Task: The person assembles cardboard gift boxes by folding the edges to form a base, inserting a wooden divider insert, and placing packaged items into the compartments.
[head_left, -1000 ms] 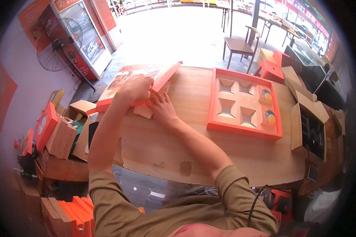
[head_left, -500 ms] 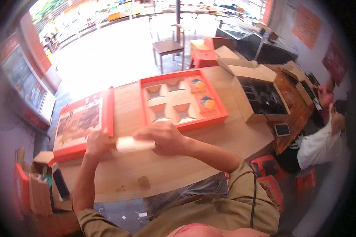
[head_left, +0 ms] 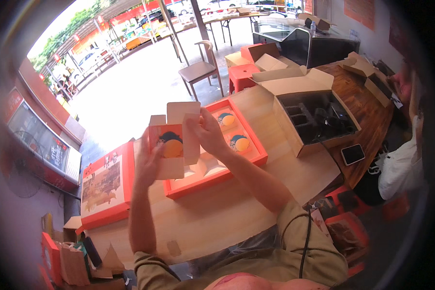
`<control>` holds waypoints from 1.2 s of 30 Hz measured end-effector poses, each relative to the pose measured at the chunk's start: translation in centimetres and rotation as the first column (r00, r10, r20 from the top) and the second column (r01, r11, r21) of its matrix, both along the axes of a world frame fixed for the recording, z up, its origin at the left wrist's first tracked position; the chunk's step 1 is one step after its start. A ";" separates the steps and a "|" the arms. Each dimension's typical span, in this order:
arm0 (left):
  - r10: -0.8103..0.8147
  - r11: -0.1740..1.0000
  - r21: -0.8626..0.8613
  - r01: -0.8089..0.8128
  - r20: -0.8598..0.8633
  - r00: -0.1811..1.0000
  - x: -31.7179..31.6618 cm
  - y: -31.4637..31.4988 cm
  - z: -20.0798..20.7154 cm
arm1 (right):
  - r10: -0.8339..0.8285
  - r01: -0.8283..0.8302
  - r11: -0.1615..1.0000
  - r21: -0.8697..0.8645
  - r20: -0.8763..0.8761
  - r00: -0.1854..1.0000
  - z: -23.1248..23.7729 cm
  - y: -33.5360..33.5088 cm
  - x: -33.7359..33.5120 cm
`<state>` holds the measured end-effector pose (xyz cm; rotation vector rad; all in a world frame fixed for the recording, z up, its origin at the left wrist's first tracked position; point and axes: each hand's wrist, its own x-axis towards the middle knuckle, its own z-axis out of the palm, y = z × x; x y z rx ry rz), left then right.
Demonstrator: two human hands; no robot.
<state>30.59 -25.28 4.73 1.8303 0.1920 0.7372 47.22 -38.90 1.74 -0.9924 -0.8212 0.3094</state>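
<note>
Both my hands hold a small cardboard box [head_left: 169, 142] raised above the table, over the near left part of a red gift box [head_left: 253, 153]. Its red face carries a dark-and-yellow round picture, and its pale flaps stick out above and below. My left hand [head_left: 147, 157] grips its left side, thumb across the front. My right hand [head_left: 207, 133] has its fingers closed on the right-hand flap. Inside the gift box, two similar small boxes [head_left: 239, 142] sit in the right-hand compartments. Pale cardboard dividers [head_left: 210, 166] show in part beneath my hands.
A red printed lid [head_left: 106, 186] lies left on the wooden table [head_left: 198, 217]. To the right stand an open brown carton [head_left: 309, 137] with black items and a phone [head_left: 353, 154]. A chair [head_left: 198, 72] stands beyond the table. Another person's arm [head_left: 401, 79] shows far right.
My hands have risen and moved away from me, carrying the small box from near the table to above the gift box. Its printed face and spread flaps now show. The view has shifted.
</note>
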 end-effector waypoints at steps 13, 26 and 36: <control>-0.149 0.987 0.079 0.137 0.177 0.973 6.4 -1.9 -4.1 | -0.089 0.116 0.992 -0.059 0.338 0.937 -0.5 -0.9 1.6; 0.082 0.922 0.270 -0.277 0.565 0.821 5.0 -0.4 -4.2 | 0.310 -0.273 0.939 -0.207 0.172 0.935 -1.3 -0.7 1.0; 0.014 0.947 0.284 -0.150 0.432 0.902 2.7 -2.9 0.1 | 0.251 -0.162 0.955 -0.247 0.389 0.887 0.3 -2.2 0.3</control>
